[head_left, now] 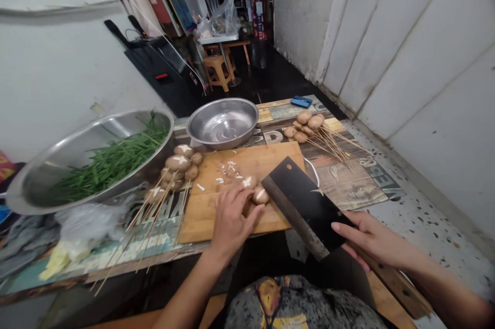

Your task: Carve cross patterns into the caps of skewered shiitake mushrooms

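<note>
Over there, the left hand [235, 215] rests its fingers on mushrooms [254, 190] atop the cutting board [242, 184]; the right hand [365, 239] grips a cleaver [303, 205] at the board's right edge.

Soft, fairly even light falls around the left grip [235, 210]; well beyond it, the floor [286, 73] sinks nearly to black. The basin [224, 125] ahead gleams. Right of the right grip [361, 239], wall panels [417, 50] look stretched.
</note>
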`<state>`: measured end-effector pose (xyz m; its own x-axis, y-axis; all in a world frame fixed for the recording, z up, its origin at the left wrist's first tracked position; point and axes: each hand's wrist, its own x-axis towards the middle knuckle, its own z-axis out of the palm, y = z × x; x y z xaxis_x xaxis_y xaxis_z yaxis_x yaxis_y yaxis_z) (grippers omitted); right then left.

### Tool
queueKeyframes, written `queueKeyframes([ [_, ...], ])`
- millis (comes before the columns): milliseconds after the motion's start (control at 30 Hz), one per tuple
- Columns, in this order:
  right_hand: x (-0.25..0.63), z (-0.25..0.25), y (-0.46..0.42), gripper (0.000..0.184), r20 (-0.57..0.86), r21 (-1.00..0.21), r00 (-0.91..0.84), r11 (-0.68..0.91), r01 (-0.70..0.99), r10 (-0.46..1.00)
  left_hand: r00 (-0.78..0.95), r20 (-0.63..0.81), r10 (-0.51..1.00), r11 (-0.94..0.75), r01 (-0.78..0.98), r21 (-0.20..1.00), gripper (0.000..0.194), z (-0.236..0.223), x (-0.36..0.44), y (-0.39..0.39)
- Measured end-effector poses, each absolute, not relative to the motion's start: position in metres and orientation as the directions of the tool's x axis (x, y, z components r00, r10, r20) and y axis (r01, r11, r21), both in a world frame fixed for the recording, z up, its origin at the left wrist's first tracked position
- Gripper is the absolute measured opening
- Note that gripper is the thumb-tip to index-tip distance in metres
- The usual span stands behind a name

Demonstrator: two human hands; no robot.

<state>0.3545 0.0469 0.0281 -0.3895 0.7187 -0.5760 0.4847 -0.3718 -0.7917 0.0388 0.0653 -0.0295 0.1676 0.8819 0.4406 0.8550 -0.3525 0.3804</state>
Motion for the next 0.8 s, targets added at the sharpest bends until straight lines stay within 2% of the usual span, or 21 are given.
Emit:
queueKeyframes([
  [67,0.357,0.029,0.048,0.041,-0.588,-0.784,-0.404,-0.372,0.497,0.701,0.051,0.505,0.862,-0.282,0.875,0.393,0.032,-0.037,0.05,0.057],
  [133,0.36,0.031,0.05,0.041,-0.602,-0.776,-0.414,-0.378,0.505,0.683,0.027,0.526,0.85,-0.261,0.889,0.377,0.031,-0.041,0.056,0.053],
  [300,0.364,0.034,0.061,0.043,-0.607,-0.766,-0.421,-0.356,0.535,0.674,0.038,0.528,0.848,-0.272,0.887,0.374,0.023,-0.039,0.057,0.054],
  [533,0.371,0.024,0.074,0.041,-0.613,-0.774,-0.477,-0.357,0.523,0.63,0.056,0.59,0.806,-0.32,0.879,0.353,0.025,-0.043,0.057,0.053],
  [800,0.378,0.025,0.086,0.043,-0.635,-0.762,-0.49,-0.382,0.523,0.597,0.06,0.588,0.806,-0.329,0.872,0.361,0.025,-0.043,0.057,0.054],
])
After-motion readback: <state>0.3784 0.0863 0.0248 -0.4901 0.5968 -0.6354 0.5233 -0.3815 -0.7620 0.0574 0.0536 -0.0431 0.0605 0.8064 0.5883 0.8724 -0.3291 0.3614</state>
